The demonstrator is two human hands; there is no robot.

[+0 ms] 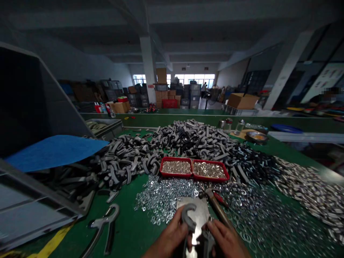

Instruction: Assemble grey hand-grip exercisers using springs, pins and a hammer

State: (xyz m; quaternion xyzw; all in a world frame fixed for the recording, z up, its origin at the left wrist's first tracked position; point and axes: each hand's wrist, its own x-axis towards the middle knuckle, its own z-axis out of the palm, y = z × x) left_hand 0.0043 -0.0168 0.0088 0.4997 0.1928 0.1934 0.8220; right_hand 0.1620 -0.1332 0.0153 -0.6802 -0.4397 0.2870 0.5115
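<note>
Left hand (168,238) and right hand (225,240) sit bottom centre of frame, close together, both clenched. Left fingers (180,229) grip a dark grey hook casting (186,216). Its long axis runs roughly vertical in frame: curved hook end at the top, lower end dropping toward the bottom edge between the hands. Casting is nearer the left hand, just right of those fingers.

Right fingers (212,229) curl around a second dark piece (208,243), just right of the casting's lower end and partly hidden by the hand. Can't tell if the two pieces are joined.

Both hands are over the lower edge of a bare steel plate (195,211). Just upper right of the plate is a hammer (217,207), its wooden handle angled down toward the right hand, not visibly held. A red-handled tool (221,200) lies beside it.

Loose steel washers (163,202) cover the green mat (129,224) around the plate. Two red trays (176,167) of small bright fasteners sit above them, backed by a large heap of grey castings (172,147). A similar hook-shaped metal part (103,227) lies on the mat, lower left, well apart from the hands.
</note>
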